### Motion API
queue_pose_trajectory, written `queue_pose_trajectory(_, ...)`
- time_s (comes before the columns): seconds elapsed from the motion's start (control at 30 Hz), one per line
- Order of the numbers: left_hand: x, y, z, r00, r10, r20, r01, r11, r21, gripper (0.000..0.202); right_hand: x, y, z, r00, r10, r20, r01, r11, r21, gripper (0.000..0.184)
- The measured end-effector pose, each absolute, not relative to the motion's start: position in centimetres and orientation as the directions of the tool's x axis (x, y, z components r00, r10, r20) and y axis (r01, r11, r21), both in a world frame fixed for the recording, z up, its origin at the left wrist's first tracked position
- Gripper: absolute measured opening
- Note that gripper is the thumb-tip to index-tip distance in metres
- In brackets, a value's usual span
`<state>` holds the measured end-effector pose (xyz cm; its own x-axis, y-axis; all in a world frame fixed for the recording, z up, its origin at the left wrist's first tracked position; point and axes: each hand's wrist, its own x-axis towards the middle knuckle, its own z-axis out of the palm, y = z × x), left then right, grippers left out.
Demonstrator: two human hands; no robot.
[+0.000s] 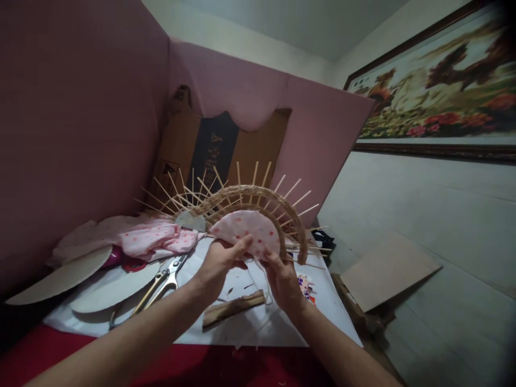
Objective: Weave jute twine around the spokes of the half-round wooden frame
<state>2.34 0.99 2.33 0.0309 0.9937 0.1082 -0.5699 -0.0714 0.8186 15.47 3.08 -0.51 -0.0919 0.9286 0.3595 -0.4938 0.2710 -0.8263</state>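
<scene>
Both hands hold up a half-woven wicker basket [258, 200] whose bare spokes stick out like rays. Its base is covered with pink dotted fabric [248, 228]. My left hand [220, 263] grips the lower left edge of that base, thumb pressed on the fabric. My right hand [282, 277] pinches the lower right edge near the woven rim, fingers closed. The basket is tilted upright, its base facing me, above the white sheet [266, 322] on the table.
Large scissors [159, 285] lie left of my left arm. A heap of pink fabric [149, 239] and cardboard cut-outs [64, 277] sit at the left. A brown strip [234, 308] lies under my hands. A pink screen [80, 107] walls the back; cardboard [387, 269] lies on the floor at right.
</scene>
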Motion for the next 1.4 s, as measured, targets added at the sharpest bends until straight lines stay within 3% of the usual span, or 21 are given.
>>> queue_pose_trajectory(0.23, 0.4, 3.1, 3.4, -0.036, 0.97, 0.242, -0.602, -0.214, 0.769, 0.019, 19.0, 3.3, -0.7, -0.019, 0.987, 0.157, -0.622, 0.111, -0.775, 0.021)
queue_pose_trajectory(0.47, -0.2, 3.7, 1.6, -0.159, 0.977, 0.142, -0.616, -0.211, 0.759, 0.01, 19.4, 3.2, -3.7, -0.085, 0.995, 0.053, -0.609, -0.01, -0.793, 0.017)
queue_pose_trajectory(0.77, -0.5, 3.3, 0.3, -0.197, 0.978, 0.064, -0.63, -0.176, 0.756, 0.012, 18.9, 2.3, -3.9, -0.141, 0.989, 0.054, -0.556, -0.034, -0.83, 0.018)
queue_pose_trajectory(0.97, -0.2, 2.8, 0.7, -0.126, 0.99, 0.065, -0.603, -0.128, 0.787, 0.023, 19.3, 2.7, -3.7, -0.065, 0.997, 0.048, -0.566, 0.003, -0.824, 0.015)
queue_pose_trajectory(1.1, -1.1, 3.2, 0.2, -0.47, 0.873, 0.134, -0.351, -0.324, 0.878, 0.031, 19.7, 3.3, -3.9, -0.038, 0.993, 0.107, -0.554, 0.069, -0.83, 0.014)
queue_pose_trajectory(1.23, -2.1, 2.8, 0.6, -0.677, 0.645, 0.353, -0.076, -0.539, 0.839, 0.019, 19.7, 3.2, -3.9, -0.037, 0.991, 0.129, -0.487, 0.095, -0.868, 0.024)
queue_pose_trajectory(1.3, -2.2, 2.2, 1.2, -0.626, 0.479, 0.616, 0.251, -0.624, 0.74, 0.025, 19.6, 2.8, -3.9, -0.063, 0.99, 0.128, -0.452, 0.086, -0.888, 0.029)
queue_pose_trajectory(1.4, -2.2, 1.5, 1.7, -0.315, 0.319, 0.894, 0.625, -0.64, 0.448, 0.024, 19.5, 2.1, -4.1, -0.089, 0.989, 0.117, -0.4, 0.072, -0.914, 0.029)
